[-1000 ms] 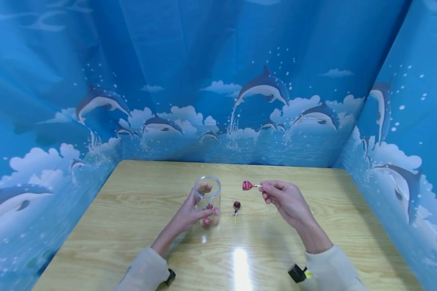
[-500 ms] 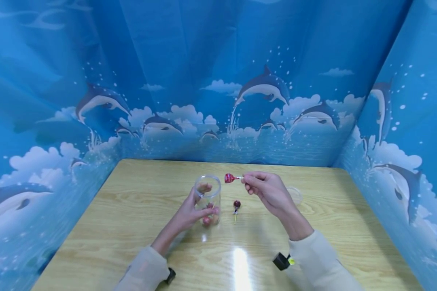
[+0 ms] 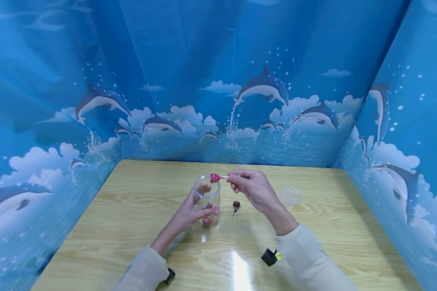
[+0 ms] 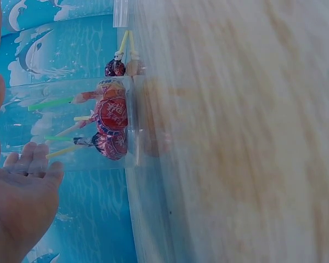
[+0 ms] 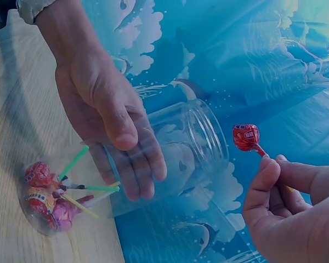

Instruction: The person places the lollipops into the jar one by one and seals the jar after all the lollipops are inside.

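Observation:
A clear plastic jar (image 3: 208,197) stands upright on the table, with several wrapped lollipops (image 5: 46,197) at its bottom, their green and yellow sticks pointing upward. My left hand (image 3: 188,213) holds the jar from the left side, thumb in front and fingers around the back. Between thumb and fingertips, my right hand (image 3: 253,189) pinches a red-wrapped lollipop (image 3: 213,178) by its stick. The candy head points left and overlaps the jar's open rim in the head view; in the right wrist view the red lollipop (image 5: 245,137) appears just beyond the mouth.
A dark-wrapped lollipop (image 3: 236,205) with a yellow stick lies on the wooden table (image 3: 138,190), right of the jar. Farther right lies a clear round lid (image 3: 290,196). A blue dolphin-print curtain (image 3: 189,81) encloses the table's back and sides.
My right hand has moved left with the red lollipop, from right of the jar to its mouth. The lid has come into sight behind it. My left hand and the jar stay in place.

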`<state>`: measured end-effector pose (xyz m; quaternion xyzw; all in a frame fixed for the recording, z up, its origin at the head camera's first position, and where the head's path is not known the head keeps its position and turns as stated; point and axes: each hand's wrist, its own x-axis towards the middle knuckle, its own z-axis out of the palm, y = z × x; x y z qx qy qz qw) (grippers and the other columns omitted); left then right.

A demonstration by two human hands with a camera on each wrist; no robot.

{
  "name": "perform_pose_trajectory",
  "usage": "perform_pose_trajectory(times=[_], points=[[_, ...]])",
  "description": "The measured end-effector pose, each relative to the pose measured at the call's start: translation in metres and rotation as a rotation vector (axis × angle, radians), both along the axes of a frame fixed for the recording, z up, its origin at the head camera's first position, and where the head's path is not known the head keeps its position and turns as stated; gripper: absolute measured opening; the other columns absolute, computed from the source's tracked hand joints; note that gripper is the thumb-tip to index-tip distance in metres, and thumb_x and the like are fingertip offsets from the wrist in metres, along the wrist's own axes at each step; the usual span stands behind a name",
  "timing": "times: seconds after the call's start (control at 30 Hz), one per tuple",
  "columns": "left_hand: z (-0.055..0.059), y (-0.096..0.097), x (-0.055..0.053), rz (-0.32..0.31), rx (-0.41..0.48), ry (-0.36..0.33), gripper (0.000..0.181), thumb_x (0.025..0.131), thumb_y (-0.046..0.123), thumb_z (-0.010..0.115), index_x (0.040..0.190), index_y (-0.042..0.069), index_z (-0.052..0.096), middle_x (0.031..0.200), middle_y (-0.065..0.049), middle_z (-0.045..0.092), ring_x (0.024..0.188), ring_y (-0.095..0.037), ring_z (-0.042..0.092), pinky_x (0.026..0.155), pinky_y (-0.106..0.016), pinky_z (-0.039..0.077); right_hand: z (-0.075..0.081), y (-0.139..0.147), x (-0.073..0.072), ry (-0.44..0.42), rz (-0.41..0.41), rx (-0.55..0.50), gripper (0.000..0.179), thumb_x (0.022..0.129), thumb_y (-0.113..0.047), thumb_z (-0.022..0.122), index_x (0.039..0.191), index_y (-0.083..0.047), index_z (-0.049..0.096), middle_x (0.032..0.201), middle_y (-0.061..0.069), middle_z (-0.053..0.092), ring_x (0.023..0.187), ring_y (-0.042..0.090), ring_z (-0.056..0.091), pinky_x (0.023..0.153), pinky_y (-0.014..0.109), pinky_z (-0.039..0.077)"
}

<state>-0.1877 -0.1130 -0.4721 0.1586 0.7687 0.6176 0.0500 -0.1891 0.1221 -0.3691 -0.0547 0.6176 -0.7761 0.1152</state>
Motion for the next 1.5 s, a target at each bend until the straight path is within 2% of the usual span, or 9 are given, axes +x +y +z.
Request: perform_pose_trajectory(times=[0.17, 0.33, 0.53, 0.7, 0.8, 0.9, 1.1, 1.2, 1.5], points=[[-0.001, -0.001, 0.0, 0.0, -0.013, -0.003, 0.083, 0.082, 0.014, 0.088, 0.15, 0.017, 0.041, 0.153, -0.01, 0.05, 0.145, -0.039, 0.039, 0.118, -0.071, 0.02, -0.001, -0.007, 0.0, 0.008, 0.009, 0.027, 0.023, 0.1, -0.001, 0.065, 0.118, 0.012, 0.067, 0.095, 0.01, 0.07, 0.076, 0.012, 0.062, 0.065, 0.02, 0.055], [-0.002, -0.001, 0.0, -0.013, -0.003, -0.012, 0.085, 0.082, 0.013, 0.088, 0.152, 0.021, 0.04, 0.154, -0.011, 0.048, 0.145, -0.04, 0.039, 0.118, -0.07, 0.021, -0.001, -0.011, -0.002, 0.024, 0.037, 0.099, 0.025, 0.101, -0.005, 0.065, 0.12, 0.01, 0.068, 0.099, 0.013, 0.071, 0.079, 0.014, 0.062, 0.069, 0.021, 0.056], [-0.002, -0.001, 0.0, 0.008, -0.014, -0.043, 0.092, 0.082, 0.015, 0.089, 0.156, 0.025, 0.035, 0.153, -0.009, 0.049, 0.144, -0.042, 0.04, 0.118, -0.07, 0.023, 0.003, -0.015, -0.004, 0.052, 0.067, 0.177, 0.025, 0.104, -0.008, 0.062, 0.122, 0.008, 0.069, 0.105, 0.016, 0.071, 0.082, 0.016, 0.061, 0.072, 0.023, 0.056], [-0.001, 0.0, 0.0, 0.014, -0.008, -0.045, 0.089, 0.082, 0.014, 0.089, 0.154, 0.02, 0.037, 0.151, -0.01, 0.051, 0.143, -0.041, 0.042, 0.118, -0.069, 0.025, 0.008, -0.018, -0.008, 0.094, 0.096, 0.257, 0.027, 0.105, -0.015, 0.062, 0.124, 0.002, 0.07, 0.107, 0.018, 0.071, 0.083, 0.02, 0.061, 0.072, 0.025, 0.055], [-0.001, 0.0, 0.0, 0.001, 0.0, -0.023, 0.084, 0.082, 0.012, 0.088, 0.152, 0.015, 0.04, 0.151, -0.012, 0.051, 0.143, -0.039, 0.042, 0.118, -0.068, 0.026, 0.01, -0.018, -0.01, 0.113, 0.107, 0.266, 0.028, 0.105, -0.016, 0.062, 0.127, 0.0, 0.07, 0.112, 0.024, 0.069, 0.082, 0.019, 0.061, 0.073, 0.028, 0.055], [-0.001, -0.001, -0.001, -0.018, 0.011, 0.001, 0.083, 0.082, 0.011, 0.087, 0.15, 0.011, 0.041, 0.152, -0.015, 0.05, 0.144, -0.038, 0.041, 0.12, -0.067, 0.023, 0.01, -0.017, -0.011, 0.116, 0.105, 0.262, 0.029, 0.105, -0.016, 0.062, 0.129, 0.0, 0.069, 0.111, 0.023, 0.069, 0.08, 0.017, 0.061, 0.073, 0.029, 0.056], [-0.002, -0.001, -0.002, -0.024, 0.019, 0.013, 0.082, 0.083, 0.005, 0.085, 0.151, 0.007, 0.04, 0.154, -0.016, 0.048, 0.144, -0.042, 0.04, 0.118, -0.066, 0.028, 0.005, -0.007, -0.01, 0.119, 0.068, 0.283, 0.03, 0.105, -0.017, 0.062, 0.129, -0.001, 0.069, 0.097, 0.009, 0.069, 0.078, 0.017, 0.059, 0.069, 0.026, 0.054], [-0.002, -0.001, -0.002, -0.021, 0.012, 0.014, 0.082, 0.083, 0.005, 0.085, 0.151, 0.008, 0.04, 0.154, -0.016, 0.048, 0.144, -0.042, 0.04, 0.116, -0.066, 0.031, -0.001, 0.0, -0.009, 0.11, 0.03, 0.3, 0.031, 0.104, -0.018, 0.064, 0.129, -0.001, 0.069, 0.095, 0.009, 0.068, 0.077, 0.018, 0.059, 0.067, 0.025, 0.054], [-0.003, -0.001, -0.002, -0.023, 0.014, 0.003, 0.082, 0.081, 0.006, 0.087, 0.149, 0.01, 0.042, 0.153, -0.016, 0.049, 0.144, -0.043, 0.039, 0.118, -0.067, 0.028, -0.029, 0.021, -0.006, 0.039, -0.101, 0.355, 0.033, 0.101, -0.018, 0.069, 0.127, 0.002, 0.069, 0.096, 0.006, 0.069, 0.08, 0.018, 0.062, 0.066, 0.026, 0.055]])
